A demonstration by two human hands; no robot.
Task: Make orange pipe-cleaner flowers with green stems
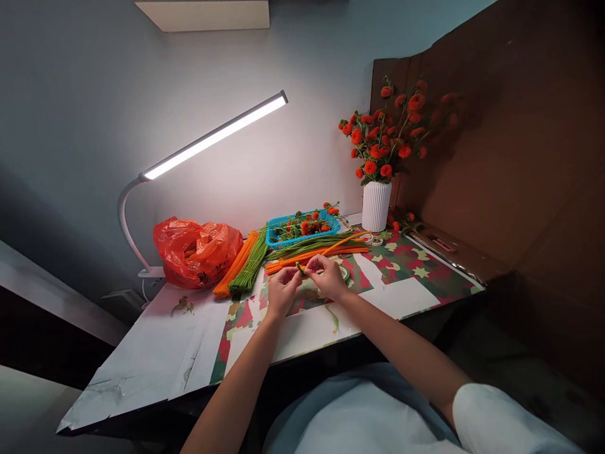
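Note:
Over the middle of the table, my left hand [283, 291] and my right hand [327, 277] meet fingertip to fingertip. Both are closed in a pinch on a short green pipe cleaner [300, 270], mostly hidden by the fingers. Just behind my right hand lies a roll of green tape [346, 273], partly covered by it. Beyond the hands, orange pipe cleaners [352, 250] lie across the table, with loose green pipe cleaners [307, 246] behind them. A thin green scrap [335, 320] rests near the front edge, below my right wrist.
A blue basket [270, 241] holds orange flowers. Left of it are a green pipe cleaner bundle [248, 268], an orange bundle [235, 268] and a red plastic bag [196, 252]. A white vase [377, 208] with flowers stands back right. A lit lamp [215, 140] hangs over the left.

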